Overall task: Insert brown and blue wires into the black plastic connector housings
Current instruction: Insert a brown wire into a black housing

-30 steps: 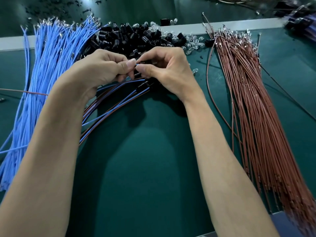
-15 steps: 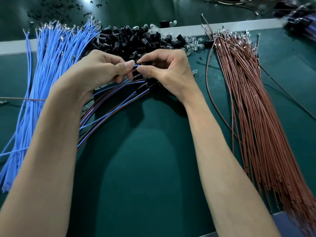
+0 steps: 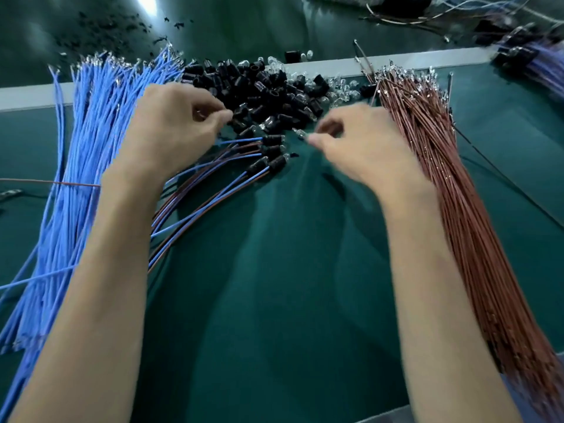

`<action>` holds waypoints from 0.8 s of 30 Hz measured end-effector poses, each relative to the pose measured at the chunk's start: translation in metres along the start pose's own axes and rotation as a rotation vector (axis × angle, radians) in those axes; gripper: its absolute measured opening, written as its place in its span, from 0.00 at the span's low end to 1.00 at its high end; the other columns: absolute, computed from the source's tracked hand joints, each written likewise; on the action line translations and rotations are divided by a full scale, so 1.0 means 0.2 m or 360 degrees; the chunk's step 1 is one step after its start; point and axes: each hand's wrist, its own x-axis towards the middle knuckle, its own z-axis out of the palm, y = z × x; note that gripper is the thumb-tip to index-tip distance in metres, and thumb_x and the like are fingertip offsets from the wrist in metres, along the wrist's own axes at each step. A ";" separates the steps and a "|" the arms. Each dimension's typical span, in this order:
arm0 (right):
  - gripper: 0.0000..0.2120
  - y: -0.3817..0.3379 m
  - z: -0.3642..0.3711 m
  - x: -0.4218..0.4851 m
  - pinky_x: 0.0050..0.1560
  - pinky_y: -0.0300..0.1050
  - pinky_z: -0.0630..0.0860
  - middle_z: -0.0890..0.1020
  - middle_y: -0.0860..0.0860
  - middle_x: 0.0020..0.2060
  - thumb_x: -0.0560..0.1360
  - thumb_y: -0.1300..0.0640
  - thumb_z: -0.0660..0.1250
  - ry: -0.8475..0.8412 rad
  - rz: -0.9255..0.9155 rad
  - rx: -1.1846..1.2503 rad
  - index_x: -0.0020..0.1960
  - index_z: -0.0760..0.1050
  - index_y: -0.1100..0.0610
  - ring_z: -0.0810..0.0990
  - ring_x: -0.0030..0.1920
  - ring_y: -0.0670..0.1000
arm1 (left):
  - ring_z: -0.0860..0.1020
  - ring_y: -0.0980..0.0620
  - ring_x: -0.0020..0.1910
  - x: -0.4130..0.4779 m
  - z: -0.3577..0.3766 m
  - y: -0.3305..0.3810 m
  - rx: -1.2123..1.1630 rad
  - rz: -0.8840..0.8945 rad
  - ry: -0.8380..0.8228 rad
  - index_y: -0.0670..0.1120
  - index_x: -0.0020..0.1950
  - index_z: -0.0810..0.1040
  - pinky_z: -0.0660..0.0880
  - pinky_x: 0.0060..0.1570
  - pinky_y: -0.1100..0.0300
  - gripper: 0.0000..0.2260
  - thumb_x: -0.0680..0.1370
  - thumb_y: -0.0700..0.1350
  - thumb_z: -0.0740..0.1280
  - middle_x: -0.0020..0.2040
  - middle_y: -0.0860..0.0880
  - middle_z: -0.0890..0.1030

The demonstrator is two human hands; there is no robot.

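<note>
My left hand has its fingers curled, and its thumb and fingertips meet at the near edge of the pile of black connector housings; whether they pinch one is hidden. My right hand is blurred, loosely curled, with nothing seen in it, close to the bundle of brown wires. Between the hands lie several finished housings with blue and brown wires on the green mat. The bundle of blue wires lies left of my left hand.
Small clear bulbs are scattered among and right of the housings. A white strip marks the mat's far edge. More wired parts sit at the far right. One brown wire crosses the blue bundle.
My hands were together, pinching a housing and a blue wire; now they are apart. The right hand has swung toward the brown wires and the wired housing lies on the mat.
</note>
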 end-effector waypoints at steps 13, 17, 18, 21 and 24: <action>0.11 0.18 -0.09 -0.13 0.56 0.51 0.78 0.84 0.56 0.44 0.68 0.52 0.75 -0.0094 0.0646 -0.0120 0.46 0.81 0.57 0.81 0.51 0.55 | 0.75 0.45 0.44 -0.01 0.14 -0.04 0.0122 -0.0033 0.0352 0.44 0.49 0.79 0.72 0.51 0.51 0.06 0.73 0.43 0.71 0.45 0.44 0.78; 0.06 0.14 -0.10 -0.12 0.49 0.46 0.76 0.80 0.55 0.38 0.66 0.59 0.68 -0.0229 0.0565 -0.0253 0.41 0.80 0.59 0.78 0.44 0.59 | 0.75 0.47 0.43 0.01 0.11 -0.05 0.0122 -0.0056 0.0272 0.44 0.47 0.78 0.73 0.49 0.52 0.08 0.72 0.44 0.73 0.43 0.46 0.79; 0.05 0.12 -0.10 -0.12 0.46 0.45 0.74 0.78 0.55 0.36 0.66 0.59 0.66 -0.0261 0.0541 -0.0270 0.39 0.79 0.59 0.77 0.41 0.59 | 0.76 0.47 0.43 0.01 0.10 -0.06 0.0124 -0.0077 0.0234 0.44 0.47 0.78 0.74 0.50 0.52 0.10 0.71 0.46 0.75 0.43 0.46 0.79; 0.08 0.11 -0.11 -0.11 0.42 0.46 0.72 0.77 0.55 0.34 0.67 0.55 0.64 -0.0322 0.0475 -0.0267 0.36 0.77 0.59 0.76 0.40 0.59 | 0.75 0.49 0.41 0.03 0.05 -0.08 0.0081 -0.0151 0.0096 0.44 0.47 0.80 0.75 0.50 0.56 0.12 0.68 0.46 0.77 0.41 0.46 0.80; 0.09 0.12 -0.12 -0.12 0.39 0.42 0.76 0.84 0.51 0.34 0.70 0.62 0.61 -0.0279 0.0410 -0.0087 0.37 0.81 0.58 0.79 0.39 0.48 | 0.75 0.50 0.37 0.02 0.02 -0.09 0.0057 -0.0156 -0.0003 0.44 0.47 0.81 0.71 0.40 0.69 0.12 0.66 0.43 0.78 0.40 0.45 0.80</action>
